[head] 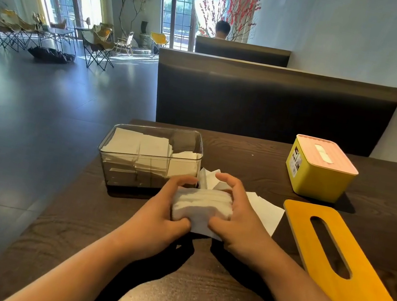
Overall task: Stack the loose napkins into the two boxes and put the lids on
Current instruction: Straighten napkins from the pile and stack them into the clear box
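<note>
A stack of napkins sits near the middle of the tabletop, gripped from both sides. The left hand curls round its left end and the right hand round its right end, thumbs toward the near edge and fingers over the top. Loose napkins lie flat beneath the stack and spread out to its right.

Just beyond the hands, by the tabletop's left edge, stands a clear box without a lid, partly filled with folded napkins. A flat orange lid with a long slot lies toward the right edge, just beside the loose napkins. Further back on the right, a yellow box stands with a pink lid already on.
</note>
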The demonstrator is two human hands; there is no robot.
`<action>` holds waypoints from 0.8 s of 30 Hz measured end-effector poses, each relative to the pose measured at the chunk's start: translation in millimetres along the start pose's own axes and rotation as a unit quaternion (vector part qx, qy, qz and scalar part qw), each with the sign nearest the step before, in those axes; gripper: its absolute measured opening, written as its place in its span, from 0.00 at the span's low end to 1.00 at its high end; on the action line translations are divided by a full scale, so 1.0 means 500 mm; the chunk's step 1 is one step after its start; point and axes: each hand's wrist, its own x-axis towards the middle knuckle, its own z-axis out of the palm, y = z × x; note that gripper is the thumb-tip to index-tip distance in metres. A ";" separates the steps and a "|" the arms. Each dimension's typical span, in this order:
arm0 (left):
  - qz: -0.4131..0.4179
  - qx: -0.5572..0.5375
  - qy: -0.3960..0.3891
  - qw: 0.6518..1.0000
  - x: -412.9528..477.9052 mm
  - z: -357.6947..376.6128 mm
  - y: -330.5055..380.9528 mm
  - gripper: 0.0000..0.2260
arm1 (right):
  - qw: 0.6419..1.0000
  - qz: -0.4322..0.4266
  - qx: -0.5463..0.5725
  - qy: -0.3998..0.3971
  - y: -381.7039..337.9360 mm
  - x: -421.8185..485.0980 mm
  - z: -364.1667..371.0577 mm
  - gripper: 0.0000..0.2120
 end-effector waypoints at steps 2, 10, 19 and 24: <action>0.008 -0.027 0.040 0.999 0.004 0.004 0.000 0.32 | 0.998 -0.006 0.054 0.042 0.003 0.007 0.002 0.36; -0.019 -0.043 0.067 0.997 0.020 0.005 -0.014 0.37 | 0.997 0.011 0.069 0.026 -0.003 0.016 0.027 0.38; -0.007 -0.058 0.069 0.996 0.026 0.004 -0.011 0.37 | 0.999 0.005 0.048 0.008 0.000 0.019 0.024 0.45; -0.028 -0.057 0.090 0.994 0.028 0.000 -0.014 0.34 | 0.996 0.013 0.046 0.071 0.009 0.025 0.017 0.39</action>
